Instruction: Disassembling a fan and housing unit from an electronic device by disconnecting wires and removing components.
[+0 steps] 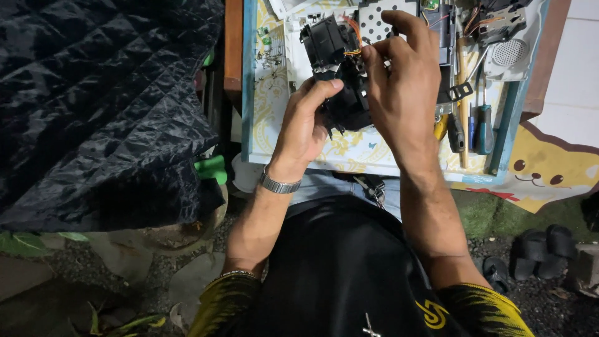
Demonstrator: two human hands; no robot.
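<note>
I hold a black plastic assembly [340,68] over the patterned work tray [274,125], just above its near half. My left hand [306,125] grips it from below and from the left, thumb pressed flat against its near edge, the other fingers hidden underneath. My right hand [402,81] comes at it from the right, thumb and forefinger pinched together at the orange wires [354,39] that loop out of its upper side; whether the tips actually close on a wire I cannot tell, since the fingers cover the spot.

The assembly's long axis runs away from me and slightly leftward, from the low end by my left thumb to the boxy end further off. That far end tilts up and to the left.

Screwdrivers [477,125] lie side by side on the tray to the right, handles toward me. A round perforated speaker part [508,53] sits beyond them. Small screws [269,57] are scattered on the tray's left side.
</note>
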